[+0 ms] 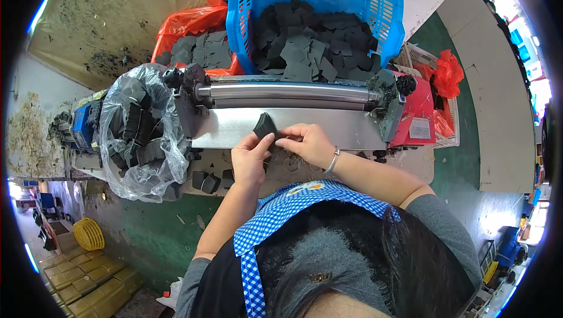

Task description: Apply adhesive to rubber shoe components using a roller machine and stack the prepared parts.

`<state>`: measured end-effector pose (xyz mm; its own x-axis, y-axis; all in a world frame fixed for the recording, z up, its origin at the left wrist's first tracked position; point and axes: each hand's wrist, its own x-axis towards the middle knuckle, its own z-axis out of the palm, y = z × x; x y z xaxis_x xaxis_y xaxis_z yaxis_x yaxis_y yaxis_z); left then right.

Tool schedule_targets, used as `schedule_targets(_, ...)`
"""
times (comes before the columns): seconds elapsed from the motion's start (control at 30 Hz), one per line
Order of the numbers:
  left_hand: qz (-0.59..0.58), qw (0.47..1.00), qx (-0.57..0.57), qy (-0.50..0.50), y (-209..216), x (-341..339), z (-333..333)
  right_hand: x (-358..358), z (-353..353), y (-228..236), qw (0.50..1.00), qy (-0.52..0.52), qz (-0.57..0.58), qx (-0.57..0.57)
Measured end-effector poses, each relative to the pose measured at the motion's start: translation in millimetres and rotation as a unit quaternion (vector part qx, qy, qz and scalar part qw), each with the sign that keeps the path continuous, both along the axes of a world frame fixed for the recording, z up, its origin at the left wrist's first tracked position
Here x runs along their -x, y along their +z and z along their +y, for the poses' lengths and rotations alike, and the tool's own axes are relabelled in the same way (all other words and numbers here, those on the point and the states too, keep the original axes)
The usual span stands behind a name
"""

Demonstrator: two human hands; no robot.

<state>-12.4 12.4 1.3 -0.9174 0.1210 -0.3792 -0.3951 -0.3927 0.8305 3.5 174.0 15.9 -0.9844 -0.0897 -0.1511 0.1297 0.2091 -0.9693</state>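
Observation:
A small stack of dark grey flat pieces (265,127) is held between both hands, over the front edge of a shiny metal plate (334,129). My left hand (251,158) is closed round the stack's lower left side, thumb in front. From the right, my right hand (311,144) pinches the stack's lower right edge with thumb and forefinger. Behind the plate runs a steel roller (287,92) of a machine with a red right end housing (415,112). Several dark bundled pieces (206,182) lie left of my left forearm.
A blue plastic basket (237,24) full of loose dark pieces stands behind the roller. Beside it, an orange-red bag (186,23) holds more. A clear plastic bag (111,142) with dark bundles sits at the machine's left. A white crate (448,124) with red bags stands at the right.

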Motion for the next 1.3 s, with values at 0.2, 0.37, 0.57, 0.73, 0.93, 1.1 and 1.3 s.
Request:
schedule_targets(0.2, 0.011, 1.000, 0.018, 0.003, 3.2, 1.4, -7.4, 4.7, 2.2, -11.0, 0.947, -0.123, -0.217, 0.205)
schedule_targets(0.37, 0.081, 0.992, 0.095, 0.001, 3.9, -1.6, -14.4, 23.9, 33.4, -24.4, 0.908, -0.246, -0.258, 0.221)
schedule_targets(0.57, 0.044, 0.998, 0.054, 0.000, 1.6, -1.6, -2.8, -0.1, -3.8, -5.5, 0.994, 0.012, -0.081, 0.079)
schedule_targets(0.73, 0.119, 0.981, 0.144, 0.048, -4.0, 3.7, -6.5, 21.0, 27.0, -16.7, 0.937, -0.157, -0.218, 0.225)
schedule_targets(0.93, 0.155, 0.955, 0.250, 0.026, 4.8, -5.2, -0.6, 6.0, 19.3, 2.6, 0.985, -0.134, 0.068, -0.085)
schedule_targets(1.1, 0.165, 0.972, 0.166, -0.023, 8.8, -8.9, 10.1, -6.1, -3.2, 15.3, 0.889, -0.052, 0.394, -0.225)
schedule_targets(1.3, 0.102, 0.992, 0.059, -0.046, 15.2, -7.2, 4.4, -8.3, 4.3, 16.4, 0.988, -0.018, 0.143, -0.060)
